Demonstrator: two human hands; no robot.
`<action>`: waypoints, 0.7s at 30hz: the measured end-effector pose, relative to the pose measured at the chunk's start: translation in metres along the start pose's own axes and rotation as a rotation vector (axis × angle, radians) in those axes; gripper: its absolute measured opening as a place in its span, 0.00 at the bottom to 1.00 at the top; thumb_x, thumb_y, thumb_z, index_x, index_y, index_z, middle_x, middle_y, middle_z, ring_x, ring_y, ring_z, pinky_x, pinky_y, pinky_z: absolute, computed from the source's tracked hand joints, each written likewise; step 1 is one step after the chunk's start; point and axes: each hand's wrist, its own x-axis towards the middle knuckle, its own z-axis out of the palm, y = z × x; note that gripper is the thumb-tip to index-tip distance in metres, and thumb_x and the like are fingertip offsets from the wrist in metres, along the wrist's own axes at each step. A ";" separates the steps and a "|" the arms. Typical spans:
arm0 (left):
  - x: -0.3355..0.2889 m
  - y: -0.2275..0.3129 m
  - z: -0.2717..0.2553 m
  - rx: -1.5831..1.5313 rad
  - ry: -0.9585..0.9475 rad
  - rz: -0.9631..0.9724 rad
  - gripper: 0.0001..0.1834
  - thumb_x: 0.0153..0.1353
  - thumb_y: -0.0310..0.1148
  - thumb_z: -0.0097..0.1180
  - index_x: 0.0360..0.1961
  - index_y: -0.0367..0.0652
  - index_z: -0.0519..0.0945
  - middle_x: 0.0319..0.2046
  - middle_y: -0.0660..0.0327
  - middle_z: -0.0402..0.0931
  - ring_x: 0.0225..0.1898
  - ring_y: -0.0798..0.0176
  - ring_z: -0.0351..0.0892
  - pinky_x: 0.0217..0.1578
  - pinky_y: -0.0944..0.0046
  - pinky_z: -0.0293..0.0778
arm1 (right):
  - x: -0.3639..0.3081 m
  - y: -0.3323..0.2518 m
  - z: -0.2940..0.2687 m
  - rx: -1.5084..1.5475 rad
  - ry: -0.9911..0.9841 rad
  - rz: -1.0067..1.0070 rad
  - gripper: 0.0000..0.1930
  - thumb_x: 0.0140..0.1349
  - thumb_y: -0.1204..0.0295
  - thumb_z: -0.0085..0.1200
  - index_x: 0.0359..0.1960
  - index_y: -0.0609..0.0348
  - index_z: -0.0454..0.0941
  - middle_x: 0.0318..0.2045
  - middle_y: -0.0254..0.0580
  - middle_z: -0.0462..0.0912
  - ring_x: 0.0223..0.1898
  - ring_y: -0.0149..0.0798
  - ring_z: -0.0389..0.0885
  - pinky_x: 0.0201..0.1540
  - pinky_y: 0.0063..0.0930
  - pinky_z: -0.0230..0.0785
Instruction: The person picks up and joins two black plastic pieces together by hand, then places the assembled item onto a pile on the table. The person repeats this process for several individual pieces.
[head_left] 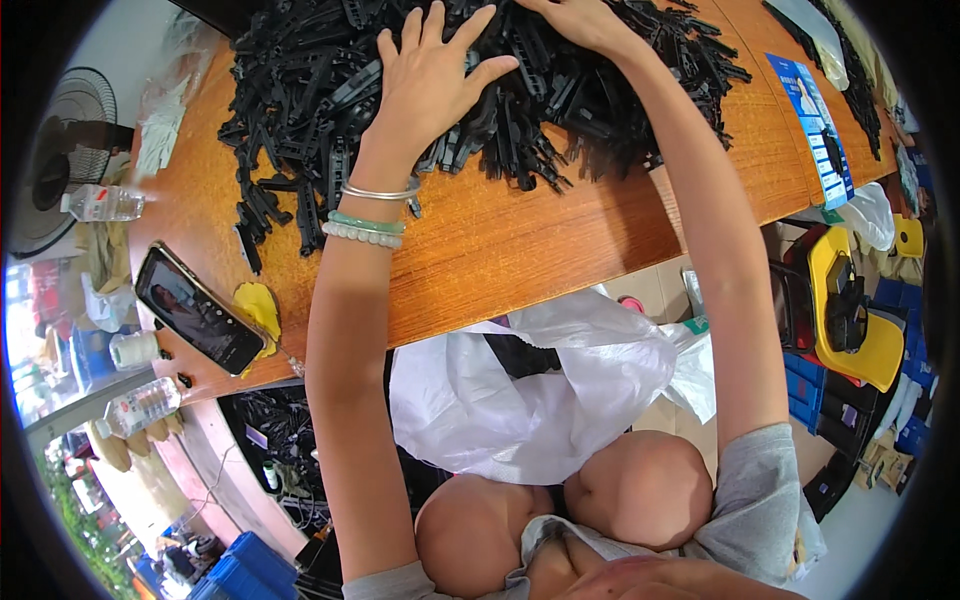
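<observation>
A wide heap of black plastic parts (pixel 300 100) covers the far half of the wooden table (pixel 480 250). On top of it rests my left hand (pixel 428 85), palm down with fingers spread and nothing held. Bangles and a bead bracelet (pixel 362 231) circle that wrist. My right hand (pixel 580 20) reaches to the heap's far side at the top edge of the picture. Its fingers are cut off there, so what they touch is hidden. Between my knees and the table edge hangs a white plastic sack (pixel 500 415), with something black inside its opening.
A phone (pixel 200 308) leans by a yellow cloth-like piece (pixel 257 318) at the table's left edge. Clear bottles (pixel 140 407) and a fan (pixel 75 150) stand further left. To the right are a blue printed sheet (pixel 812 130) and a yellow chair (pixel 865 340).
</observation>
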 end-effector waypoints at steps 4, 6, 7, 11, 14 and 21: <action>-0.001 0.017 -0.024 -0.258 -0.032 0.029 0.31 0.59 0.55 0.53 0.58 0.49 0.71 0.39 0.55 0.78 0.44 0.56 0.72 0.48 0.56 0.61 | -0.014 0.003 -0.001 -0.042 0.009 -0.029 0.32 0.64 0.45 0.40 0.56 0.60 0.72 0.56 0.55 0.72 0.59 0.53 0.68 0.62 0.37 0.58; -0.015 0.017 -0.034 -0.259 -0.040 0.024 0.30 0.58 0.54 0.54 0.58 0.48 0.72 0.39 0.55 0.77 0.43 0.56 0.72 0.48 0.57 0.61 | -0.026 -0.009 0.003 -0.018 -0.007 -0.073 0.31 0.64 0.46 0.41 0.54 0.61 0.73 0.52 0.56 0.75 0.57 0.54 0.71 0.60 0.37 0.60; -0.021 0.018 -0.041 -0.254 -0.037 0.021 0.30 0.58 0.53 0.55 0.57 0.47 0.72 0.39 0.55 0.77 0.42 0.56 0.73 0.48 0.58 0.62 | -0.032 -0.016 0.006 -0.009 -0.013 -0.073 0.31 0.64 0.46 0.42 0.54 0.62 0.74 0.52 0.56 0.75 0.56 0.54 0.71 0.59 0.37 0.61; -0.040 0.027 -0.055 -0.429 -0.089 -0.077 0.27 0.57 0.46 0.58 0.54 0.42 0.73 0.40 0.53 0.77 0.47 0.53 0.73 0.47 0.55 0.65 | -0.051 -0.022 0.021 0.022 -0.010 -0.124 0.30 0.63 0.47 0.44 0.53 0.61 0.74 0.52 0.56 0.76 0.55 0.54 0.72 0.59 0.38 0.61; -0.063 0.036 -0.072 -0.457 -0.089 -0.201 0.25 0.57 0.43 0.58 0.53 0.43 0.74 0.49 0.50 0.72 0.54 0.48 0.68 0.55 0.51 0.61 | -0.064 -0.031 0.021 0.091 -0.020 -0.175 0.28 0.63 0.50 0.46 0.53 0.62 0.74 0.52 0.56 0.76 0.55 0.53 0.72 0.59 0.37 0.61; -0.101 0.079 -0.116 -0.650 0.020 -0.312 0.06 0.54 0.22 0.56 0.34 0.40 0.80 0.32 0.56 0.76 0.28 0.52 0.76 0.31 0.61 0.73 | -0.137 -0.037 -0.005 0.080 0.184 -0.380 0.18 0.64 0.65 0.51 0.53 0.59 0.74 0.55 0.55 0.73 0.55 0.43 0.74 0.58 0.32 0.62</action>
